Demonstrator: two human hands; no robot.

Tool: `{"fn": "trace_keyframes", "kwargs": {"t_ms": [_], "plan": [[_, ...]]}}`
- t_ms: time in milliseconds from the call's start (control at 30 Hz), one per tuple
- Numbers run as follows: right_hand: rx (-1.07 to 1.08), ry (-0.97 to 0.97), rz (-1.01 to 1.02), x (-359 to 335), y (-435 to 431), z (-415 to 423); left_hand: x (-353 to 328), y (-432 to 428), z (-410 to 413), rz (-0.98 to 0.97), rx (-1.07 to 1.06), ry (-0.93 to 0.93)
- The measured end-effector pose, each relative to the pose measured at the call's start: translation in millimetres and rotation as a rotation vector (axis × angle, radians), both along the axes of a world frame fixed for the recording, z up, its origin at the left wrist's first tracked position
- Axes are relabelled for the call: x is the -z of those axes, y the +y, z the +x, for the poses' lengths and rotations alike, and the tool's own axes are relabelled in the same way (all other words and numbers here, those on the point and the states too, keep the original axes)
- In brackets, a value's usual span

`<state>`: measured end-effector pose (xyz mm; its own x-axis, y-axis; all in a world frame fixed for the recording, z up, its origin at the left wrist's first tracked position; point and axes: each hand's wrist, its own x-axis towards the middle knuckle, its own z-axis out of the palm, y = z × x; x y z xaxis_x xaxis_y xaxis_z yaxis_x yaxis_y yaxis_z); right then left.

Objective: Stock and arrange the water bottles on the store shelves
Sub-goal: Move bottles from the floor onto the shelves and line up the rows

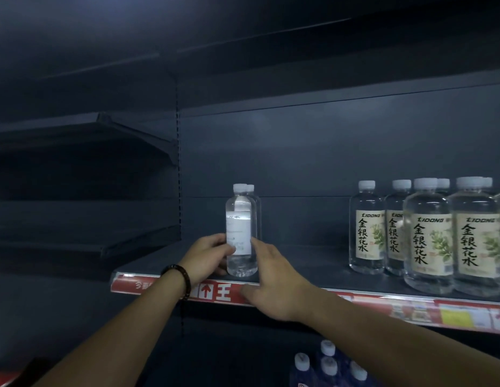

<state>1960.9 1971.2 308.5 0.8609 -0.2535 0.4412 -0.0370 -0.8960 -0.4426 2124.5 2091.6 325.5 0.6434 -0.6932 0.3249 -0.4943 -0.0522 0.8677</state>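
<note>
A dark grey metal shelving unit (pixel 299 152) fills the view, and its back panel has the same dark colour. In the left bay there are dark angled shelves (pixel 75 129) in deep shadow. In the right bay a flat dark grey shelf board (pixel 304 263) carries the goods. A red price strip (pixel 215 293) with white signs runs along its front edge.

On the right part of this shelf board stands a group of clear water bottles with cream labels (pixel 427 238). They are upright, close together in rows, each with a white cap. The labels show the word LIDONG, black Chinese characters and a green plant. Below the shelf, at the bottom of the view, a pack of bottles with white caps and blue wrapping (pixel 328 365) is partly visible.

Near the left end of the shelf board, well apart from the group, one clear plastic water bottle with a white cap (pixel 241 219) stands upright at the front edge, with the pale side of its label to the camera. A second bottle of the same kind (pixel 251 187) stands directly behind it, mostly hidden.

The left hand (pixel 212 255) grasps the lower part of the front bottle, fingers curled round its left side and thumb on the label. The right hand (pixel 274 277) is released, its fingers straight; the index finger seems to touch the right side of the bottle, and the thumb is over the red strip. A dark beaded bracelet (pixel 181 277) sits on the left wrist.
</note>
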Motion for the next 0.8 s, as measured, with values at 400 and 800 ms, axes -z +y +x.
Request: {"fn": "trace_keyframes", "kwargs": {"t_ms": [400,800], "plan": [[0.18,0.067,-0.029,-1.5,-44.4,-63.9,2.7,-61.5,-51.8,-0.081,0.092,0.088],[0.314,-0.16,-0.132,-0.7,-77.5,-134.2,6.2,-132.0,-132.3,-0.075,0.137,-0.111]]}}
